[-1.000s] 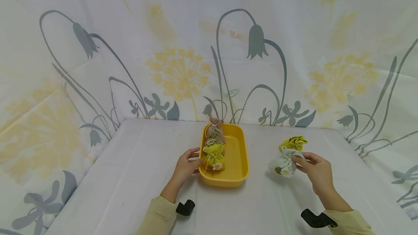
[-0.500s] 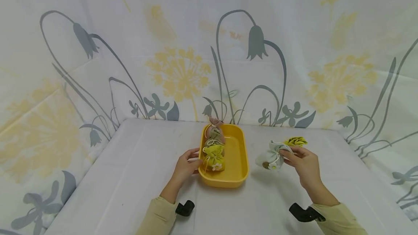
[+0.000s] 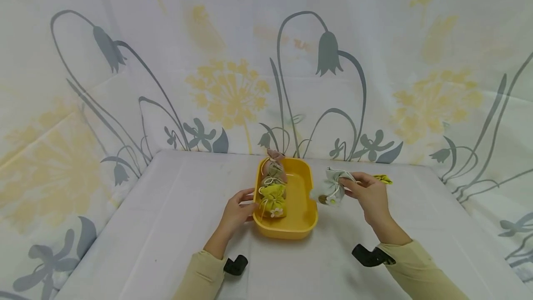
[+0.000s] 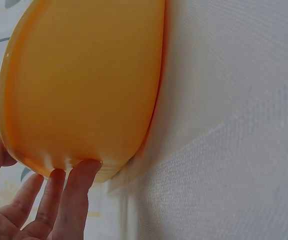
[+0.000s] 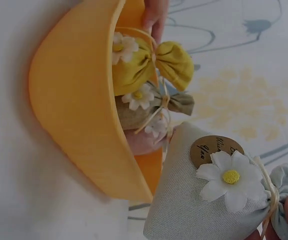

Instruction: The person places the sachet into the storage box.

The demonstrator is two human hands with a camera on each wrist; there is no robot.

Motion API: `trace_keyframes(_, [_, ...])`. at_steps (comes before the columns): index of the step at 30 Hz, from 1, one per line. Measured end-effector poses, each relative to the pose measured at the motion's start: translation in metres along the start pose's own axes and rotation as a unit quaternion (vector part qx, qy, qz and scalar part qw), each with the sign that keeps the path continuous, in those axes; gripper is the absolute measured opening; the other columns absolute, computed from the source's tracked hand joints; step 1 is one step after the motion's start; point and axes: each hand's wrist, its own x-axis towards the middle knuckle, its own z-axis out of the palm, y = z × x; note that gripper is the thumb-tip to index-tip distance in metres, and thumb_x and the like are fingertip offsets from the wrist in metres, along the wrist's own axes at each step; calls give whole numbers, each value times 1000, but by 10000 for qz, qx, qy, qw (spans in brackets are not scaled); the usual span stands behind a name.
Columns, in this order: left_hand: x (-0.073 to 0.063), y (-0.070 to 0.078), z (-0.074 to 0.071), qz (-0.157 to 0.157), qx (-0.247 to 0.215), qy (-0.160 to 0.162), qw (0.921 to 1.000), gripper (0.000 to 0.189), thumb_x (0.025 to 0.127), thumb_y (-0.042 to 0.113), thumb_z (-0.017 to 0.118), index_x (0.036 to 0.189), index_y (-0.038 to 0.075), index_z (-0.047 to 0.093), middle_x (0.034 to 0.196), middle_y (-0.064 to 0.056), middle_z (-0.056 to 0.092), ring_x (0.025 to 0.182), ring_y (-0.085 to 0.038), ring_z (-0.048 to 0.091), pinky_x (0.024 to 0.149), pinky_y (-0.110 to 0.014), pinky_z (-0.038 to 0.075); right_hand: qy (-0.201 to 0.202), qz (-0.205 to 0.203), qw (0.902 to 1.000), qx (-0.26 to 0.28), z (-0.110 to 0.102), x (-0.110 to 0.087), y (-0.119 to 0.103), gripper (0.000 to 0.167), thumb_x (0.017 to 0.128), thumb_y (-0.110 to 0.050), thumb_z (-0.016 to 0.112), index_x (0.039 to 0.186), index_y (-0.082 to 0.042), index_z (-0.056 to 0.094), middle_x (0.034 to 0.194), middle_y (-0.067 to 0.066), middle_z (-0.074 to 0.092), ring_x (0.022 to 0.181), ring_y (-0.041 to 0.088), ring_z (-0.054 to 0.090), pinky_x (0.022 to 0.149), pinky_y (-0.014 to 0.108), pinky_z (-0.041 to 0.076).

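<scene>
My right hand (image 3: 368,196) pinches the gathered neck of a pale mint drawstring sachet (image 3: 333,189) with a white fabric flower (image 5: 231,177) and a round brown tag (image 5: 209,150). The sachet hangs at the right rim of a yellow plastic tray (image 3: 297,234), overlapping it in the head view. My left hand (image 3: 235,214) holds the tray's left side, thumb at the rim and fingertips (image 4: 86,167) on the outer wall. Along the tray's left side sit a yellow-green sachet (image 3: 273,200), an olive-beige sachet (image 5: 134,112) and a pink sachet (image 5: 146,140).
Another yellow-green sachet (image 3: 383,178) lies on the white-covered table (image 3: 200,189), mostly hidden behind my right hand. A flower-printed cloth (image 3: 233,36) hangs behind the table. A black strap mount (image 3: 372,256) sits on my right wrist, with another black mount (image 3: 236,265) on the left.
My right hand has carried the mint sachet leftward and slightly up, from beside the other yellow-green sachet to the tray's right rim. The left hand and tray have stayed in place.
</scene>
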Motion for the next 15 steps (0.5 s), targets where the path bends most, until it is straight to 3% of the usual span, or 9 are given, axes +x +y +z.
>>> trace_keyframes(8, [0, 1, 0, -39, -4, 4, 10000, 48, 87, 14, 62, 133, 10, 50, 122, -15, 53, 101, -28, 59, 68, -34, 56, 99, 460, 9965, -686, 41, -13, -62, 27, 82, -13, 72, 98, 7, 65, 80, -6, 66, 74, 8, 63, 69, 27, 55])
trace_keyframes(15, [-2, 3, 0, -3, -7, 12, 10000, 48, 87, 14, 63, 133, 8, 50, 121, -16, 54, 100, -28, 60, 67, -34, 56, -84, 649, 9946, -802, 56, -3, -67, 28, 84, -11, 69, 103, 7, 63, 83, -5, 64, 77, 7, 62, 72, 30, 55])
